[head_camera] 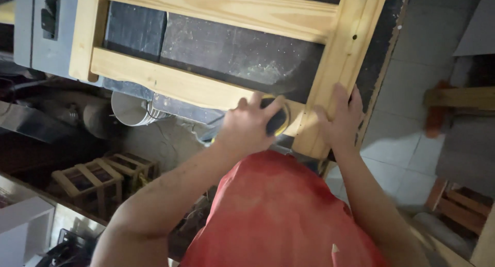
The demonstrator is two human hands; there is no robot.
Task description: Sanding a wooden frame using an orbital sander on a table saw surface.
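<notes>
A pale pine frame (pixel 170 81) of rails and an upright lies on a dark dusty workbench (pixel 237 53). My left hand (pixel 247 125) is closed over a black and yellow sander (pixel 277 120), pressing it on the near rail where it meets the upright. My right hand (pixel 341 120) lies flat on the upright (pixel 343 50), fingers spread, beside the sander. A red shirt (pixel 278 210) fills the bottom of the head view.
A white bucket (pixel 131 110) sits below the bench edge at left. Small wooden crates (pixel 98 179) stand on the floor at lower left. A tiled floor (pixel 412 153) lies to the right, with wooden pieces (pixel 459 97) and a reddish box (pixel 461 205).
</notes>
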